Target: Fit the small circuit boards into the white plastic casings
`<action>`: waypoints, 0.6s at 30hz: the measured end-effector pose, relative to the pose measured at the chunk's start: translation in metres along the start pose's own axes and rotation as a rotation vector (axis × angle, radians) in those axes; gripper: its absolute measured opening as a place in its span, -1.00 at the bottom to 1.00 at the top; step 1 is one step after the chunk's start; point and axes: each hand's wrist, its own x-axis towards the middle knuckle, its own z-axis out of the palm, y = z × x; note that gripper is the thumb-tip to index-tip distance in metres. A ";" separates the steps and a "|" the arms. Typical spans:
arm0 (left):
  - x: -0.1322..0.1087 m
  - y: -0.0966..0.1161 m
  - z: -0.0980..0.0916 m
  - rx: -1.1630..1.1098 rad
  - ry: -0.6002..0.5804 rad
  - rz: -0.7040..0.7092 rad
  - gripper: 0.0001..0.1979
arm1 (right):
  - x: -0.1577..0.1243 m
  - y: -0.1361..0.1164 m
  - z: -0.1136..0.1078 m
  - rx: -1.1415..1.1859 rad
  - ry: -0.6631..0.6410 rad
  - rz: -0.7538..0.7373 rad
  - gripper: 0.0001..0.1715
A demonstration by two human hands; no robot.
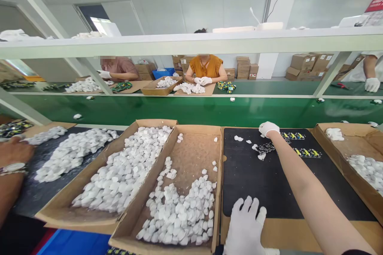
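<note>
My left hand (pixel 245 225), in a white glove, rests palm down at the front edge of the black mat (pixel 299 191), its fingers spread and holding nothing visible. My right hand (pixel 268 128), also gloved, reaches to the mat's far edge with its fingers curled together; whatever is in them is hidden. Beside its wrist lie a strip of circuit boards with yellow parts (pixel 295 136) and a second board strip (pixel 308 153). A heap of small dark and silvery parts (pixel 267 148) is just below it, next to a few white pieces (pixel 238 138).
Left of the mat, a cardboard tray (pixel 219 155) and a fuller tray (pixel 42 216) contain many white pieces; another tray (pixel 321 131) stands right. A green conveyor belt (pixel 179 109) runs behind, under a shelf (pixel 191 44). A neighbour's arm (pixel 13 167) is at left; co-workers sit opposite.
</note>
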 end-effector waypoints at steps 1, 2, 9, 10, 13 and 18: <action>-0.002 0.000 0.001 0.001 0.027 0.009 -0.18 | 0.000 0.001 0.000 0.008 0.010 -0.015 -0.72; -0.003 0.000 0.002 0.006 0.044 0.012 -0.19 | -0.001 0.003 -0.001 0.019 0.024 -0.035 -0.72; -0.008 0.002 0.001 0.076 0.119 0.018 -0.23 | -0.052 0.042 -0.004 0.158 0.310 -0.186 -0.67; -0.008 0.003 0.000 0.088 0.122 0.020 -0.22 | -0.071 0.052 -0.002 0.175 0.376 -0.181 -0.66; -0.010 0.006 -0.001 0.157 0.100 0.042 -0.24 | -0.144 0.083 0.018 0.201 0.519 -0.151 -0.63; -0.014 0.011 0.005 0.332 0.096 0.099 -0.37 | -0.281 0.126 0.088 0.163 0.632 0.000 -0.56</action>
